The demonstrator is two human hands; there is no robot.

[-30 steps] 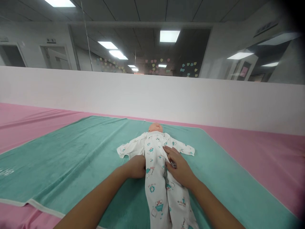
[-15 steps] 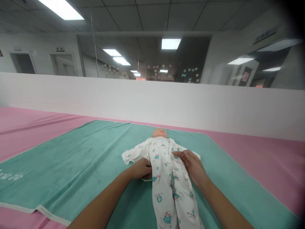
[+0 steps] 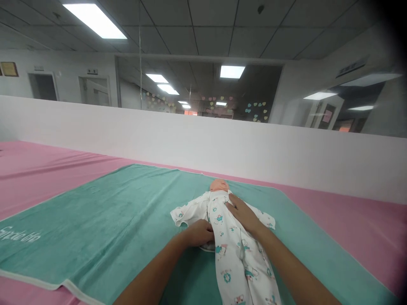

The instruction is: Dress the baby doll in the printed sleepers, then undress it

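Note:
A baby doll [image 3: 219, 185] lies on its back on a green blanket [image 3: 127, 212], its head pointing away from me. It wears a white printed top with the sleeves [image 3: 193, 207] spread out to both sides. White printed baby pants [image 3: 232, 241] cover its front from the chest down towards me. My left hand [image 3: 200, 233] is closed at the left edge of the pants near the waist, its fingertips partly hidden by the cloth. Lying flat on the upper right of the chest, my right hand [image 3: 243, 214] has its fingers stretched out over the cloth.
Pink cloth [image 3: 343, 195] surrounds the blanket. Behind it runs a low white wall [image 3: 178, 137] with glass above. White lettering [image 3: 19, 235] marks the blanket's left side, where folds cross it.
My right hand has moved up the chest from the pants' right side and flattened, fingers extended. My left hand stays at the left edge. The view has tilted slightly upward.

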